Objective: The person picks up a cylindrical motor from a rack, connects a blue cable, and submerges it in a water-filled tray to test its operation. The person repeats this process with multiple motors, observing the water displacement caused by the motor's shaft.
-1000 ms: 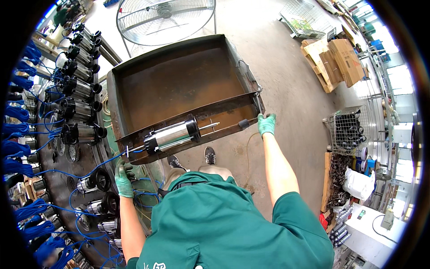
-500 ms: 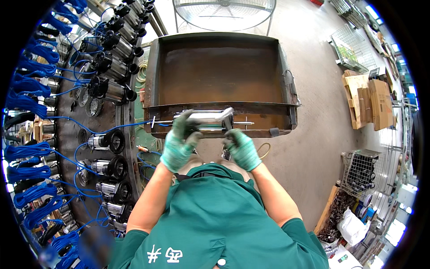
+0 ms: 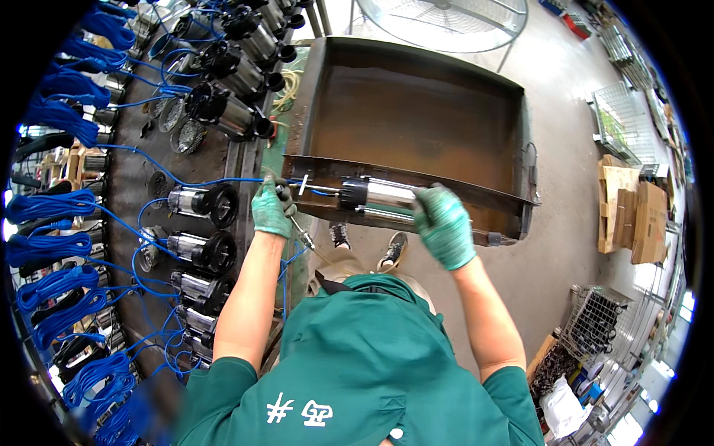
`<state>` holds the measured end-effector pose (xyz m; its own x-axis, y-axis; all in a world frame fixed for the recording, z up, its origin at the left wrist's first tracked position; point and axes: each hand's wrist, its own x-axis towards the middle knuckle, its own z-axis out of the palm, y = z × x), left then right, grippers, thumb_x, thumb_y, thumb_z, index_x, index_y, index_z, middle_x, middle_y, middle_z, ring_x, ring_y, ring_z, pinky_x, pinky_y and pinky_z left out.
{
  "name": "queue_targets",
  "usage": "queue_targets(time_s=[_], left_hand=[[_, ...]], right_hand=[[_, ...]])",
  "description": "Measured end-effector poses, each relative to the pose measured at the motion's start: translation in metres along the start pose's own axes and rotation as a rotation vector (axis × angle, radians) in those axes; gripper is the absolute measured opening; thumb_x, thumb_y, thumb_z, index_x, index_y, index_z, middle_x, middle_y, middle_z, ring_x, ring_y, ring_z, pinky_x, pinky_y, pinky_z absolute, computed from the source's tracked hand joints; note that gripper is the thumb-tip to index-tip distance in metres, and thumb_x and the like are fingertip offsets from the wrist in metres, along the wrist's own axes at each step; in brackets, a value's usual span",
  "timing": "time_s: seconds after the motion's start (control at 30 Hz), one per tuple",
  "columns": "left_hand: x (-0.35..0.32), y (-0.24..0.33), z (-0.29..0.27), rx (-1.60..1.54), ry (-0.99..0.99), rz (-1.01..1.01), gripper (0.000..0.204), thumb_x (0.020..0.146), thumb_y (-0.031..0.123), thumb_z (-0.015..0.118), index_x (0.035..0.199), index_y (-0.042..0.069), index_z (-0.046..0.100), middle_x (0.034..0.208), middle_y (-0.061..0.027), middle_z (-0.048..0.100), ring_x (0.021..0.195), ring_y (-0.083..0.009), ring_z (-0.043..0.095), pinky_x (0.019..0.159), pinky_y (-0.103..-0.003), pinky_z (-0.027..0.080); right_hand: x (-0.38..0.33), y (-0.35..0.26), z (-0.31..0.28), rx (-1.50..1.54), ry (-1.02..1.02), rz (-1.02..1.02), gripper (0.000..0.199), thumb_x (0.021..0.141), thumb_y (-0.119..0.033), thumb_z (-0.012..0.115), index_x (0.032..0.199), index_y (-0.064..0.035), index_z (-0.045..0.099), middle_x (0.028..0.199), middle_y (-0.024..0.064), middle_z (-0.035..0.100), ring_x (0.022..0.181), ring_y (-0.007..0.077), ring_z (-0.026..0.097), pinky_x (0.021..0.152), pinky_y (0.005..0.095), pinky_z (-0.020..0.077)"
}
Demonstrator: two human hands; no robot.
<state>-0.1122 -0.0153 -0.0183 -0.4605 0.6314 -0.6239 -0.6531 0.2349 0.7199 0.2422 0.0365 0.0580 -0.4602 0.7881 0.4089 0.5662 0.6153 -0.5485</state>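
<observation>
A submersible pump [image 3: 390, 194] with a shiny steel casing and black end lies across the front section of a rusty steel tank [image 3: 416, 176]. My right hand [image 3: 446, 227], in a green glove, is closed round the pump's right end and hides it. Left of the pump, my gloved left hand [image 3: 271, 208] is closed on a dark hand tool with a slim metal fitting [image 3: 303, 232]; the glove covers most of it. A blue cable [image 3: 216, 181] runs past this hand to the left. A metal T-shaped rod [image 3: 303, 185] stands at the pump's left end.
On the left, a dark bench [image 3: 141, 193] carries several similar pumps [image 3: 227, 111] and coiled blue cables [image 3: 56, 204]. A large fan [image 3: 446, 18] stands beyond the tank. Cardboard [image 3: 648, 223] and a wire basket [image 3: 599, 320] are at the right.
My left hand has left the pump, moved left and taken hold of the hand tool. My right hand has moved right along with the pump's end. The view has turned and shifted left.
</observation>
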Motion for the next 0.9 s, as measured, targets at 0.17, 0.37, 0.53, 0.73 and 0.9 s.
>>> queue_targets(time_s=[0.17, 0.37, 0.53, 0.73, 0.9], left_hand=[[0.045, 0.008, -0.027, 0.256, 0.008, -0.162, 0.034, 0.107, 0.042, 0.06, 0.092, 0.013, 0.064, 0.067, 0.0027, 0.057, 0.043, -0.0057, 0.038, 0.039, -0.024, 0.027], [0.06, 0.011, -0.025, 0.404, -0.076, -0.28, 0.034, 0.106, 0.041, 0.063, 0.087, 0.013, 0.064, 0.065, -0.0002, 0.061, 0.041, -0.0062, 0.041, 0.037, -0.024, 0.028], [0.069, 0.008, -0.026, 0.441, -0.138, -0.354, 0.035, 0.105, 0.042, 0.065, 0.086, 0.012, 0.062, 0.066, -0.0001, 0.06, 0.042, -0.007, 0.042, 0.037, -0.025, 0.03], [0.07, 0.01, -0.024, 0.513, -0.145, -0.377, 0.035, 0.104, 0.043, 0.066, 0.088, 0.013, 0.061, 0.067, 0.0, 0.06, 0.043, -0.0069, 0.044, 0.038, -0.024, 0.03], [0.067, 0.014, -0.021, 0.503, -0.151, -0.392, 0.036, 0.106, 0.044, 0.064, 0.088, 0.012, 0.061, 0.067, -0.0002, 0.06, 0.044, -0.007, 0.044, 0.038, -0.024, 0.031]], right_hand=[[0.021, 0.029, 0.012, 0.024, -0.248, 0.306, 0.016, 0.091, -0.017, 0.072, 0.102, -0.0053, 0.074, 0.094, 0.016, 0.074, 0.082, 0.0346, 0.071, 0.082, 0.0425, 0.0583], [0.022, 0.036, 0.024, 0.135, -0.254, 0.54, 0.018, 0.095, -0.016, 0.07, 0.106, -0.0034, 0.075, 0.097, 0.018, 0.075, 0.076, 0.0302, 0.073, 0.073, 0.0375, 0.0581], [0.021, 0.038, 0.025, 0.137, -0.243, 0.53, 0.015, 0.095, -0.013, 0.069, 0.105, -0.0033, 0.075, 0.094, 0.0166, 0.075, 0.074, 0.0271, 0.071, 0.071, 0.036, 0.0571], [0.023, 0.038, 0.026, 0.119, -0.249, 0.517, 0.015, 0.095, -0.012, 0.068, 0.104, -0.0028, 0.074, 0.094, 0.0167, 0.074, 0.073, 0.0275, 0.071, 0.071, 0.0362, 0.0566], [0.021, 0.042, 0.028, 0.1, -0.258, 0.503, 0.014, 0.094, -0.011, 0.067, 0.103, -0.0027, 0.074, 0.094, 0.0173, 0.074, 0.075, 0.0301, 0.071, 0.072, 0.037, 0.0567]])
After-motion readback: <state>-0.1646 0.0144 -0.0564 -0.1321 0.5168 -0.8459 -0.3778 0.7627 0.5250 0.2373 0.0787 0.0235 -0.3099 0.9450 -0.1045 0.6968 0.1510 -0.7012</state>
